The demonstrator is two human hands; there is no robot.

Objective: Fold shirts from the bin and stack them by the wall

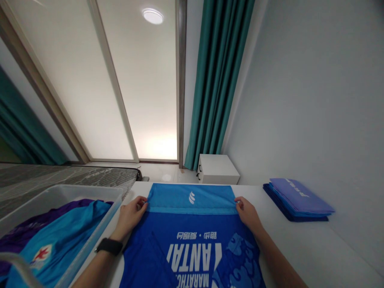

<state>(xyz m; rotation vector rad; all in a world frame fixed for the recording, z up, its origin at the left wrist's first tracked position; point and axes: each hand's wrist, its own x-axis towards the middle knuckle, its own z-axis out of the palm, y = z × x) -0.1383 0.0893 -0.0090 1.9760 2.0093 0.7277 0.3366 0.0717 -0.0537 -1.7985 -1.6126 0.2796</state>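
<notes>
Jersey [192, 244], blue with white lettering, lay flat on the white table [315, 256] directly in front of the wearer, its print reading upside down on my feed. Its far edge was turned over into a lighter blue band [192, 199] bearing a small white logo.

The left hand [130, 216] was closed in a pinch on the band's left end. The right hand [247, 214] was closed in the same way on the right end. I judged that the two grips, set at opposite ends of the crease, held the fold line straight and taut across the full width of the cloth. A black watch [109, 246] sat on the left wrist.

A clear plastic bin [63, 192] stood just beside the table's left edge, within easy reach of that hand, holding loose purple and light blue garments. A stack of folded garments [300, 200] lay to the right against the wall, well apart from the jersey, which I took to be a way of leaving the working surface free.

Beyond the table I noted a white cabinet [217, 170], a teal curtain [219, 80], a grey mattress [60, 176] and a lit ceiling lamp [153, 16].
</notes>
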